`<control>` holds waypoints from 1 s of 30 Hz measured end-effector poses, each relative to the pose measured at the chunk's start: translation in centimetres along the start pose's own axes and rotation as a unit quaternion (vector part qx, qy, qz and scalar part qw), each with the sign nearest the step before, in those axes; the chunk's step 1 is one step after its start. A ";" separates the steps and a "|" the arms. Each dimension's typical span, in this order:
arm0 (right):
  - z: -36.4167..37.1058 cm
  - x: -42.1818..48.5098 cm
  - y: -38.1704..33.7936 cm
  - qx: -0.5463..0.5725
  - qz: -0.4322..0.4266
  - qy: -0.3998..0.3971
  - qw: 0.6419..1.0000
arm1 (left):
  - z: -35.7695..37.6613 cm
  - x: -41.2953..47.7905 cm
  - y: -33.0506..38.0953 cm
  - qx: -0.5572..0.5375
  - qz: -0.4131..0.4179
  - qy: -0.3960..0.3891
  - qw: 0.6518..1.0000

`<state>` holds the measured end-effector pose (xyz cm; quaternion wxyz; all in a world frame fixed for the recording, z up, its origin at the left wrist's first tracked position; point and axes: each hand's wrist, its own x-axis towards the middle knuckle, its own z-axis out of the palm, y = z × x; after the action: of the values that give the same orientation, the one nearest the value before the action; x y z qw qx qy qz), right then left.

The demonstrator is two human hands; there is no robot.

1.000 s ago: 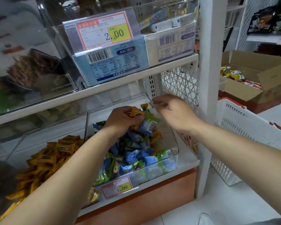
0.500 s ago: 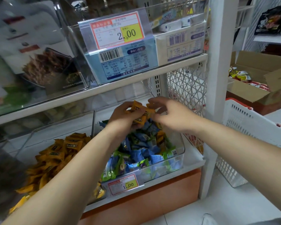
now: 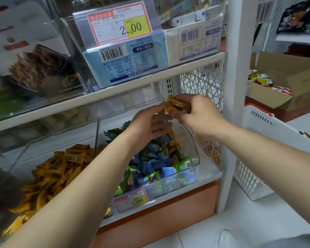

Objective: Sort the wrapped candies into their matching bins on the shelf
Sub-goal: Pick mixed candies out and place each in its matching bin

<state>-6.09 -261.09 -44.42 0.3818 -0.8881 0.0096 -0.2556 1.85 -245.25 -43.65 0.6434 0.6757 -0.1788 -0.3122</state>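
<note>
above the mixed bin (image 3: pixel 193 158) my right hand (image 3: pixel 200 119) gripped orange candies (image 3: pixel 177 105); my left hand (image 3: pixel 147 124) touched them, pinching or not i could not tell. i think the next move was carrying them to the orange bin (image 3: pixel 64 133), left of the mixed bin.

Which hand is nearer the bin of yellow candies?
Left. The left hand is above the mixed bin, beside the yellow-candy bin; the right hand is farther right, holding a yellow candy.
</note>
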 end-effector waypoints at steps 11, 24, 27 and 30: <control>0.5 -0.5 1.6 -0.028 0.043 -0.004 0.999 | 0.1 4.3 -6.0 0.627 0.063 -0.089 0.772; 0.1 -1.1 2.1 -0.047 0.046 -0.030 0.997 | 0.1 4.8 -7.5 0.676 0.064 -0.054 0.732; -0.1 -1.2 2.1 -0.035 0.047 -0.038 0.998 | -0.2 5.2 -7.8 0.643 0.040 -0.064 0.762; -0.2 -1.1 2.2 -0.027 0.045 -0.035 0.998 | -0.8 5.1 -7.5 0.572 0.052 -0.067 0.816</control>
<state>-6.75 -262.53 -46.35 0.3685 -0.9052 0.0432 -0.2071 4.96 -247.15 -51.97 0.1420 0.8891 -0.4028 -0.1646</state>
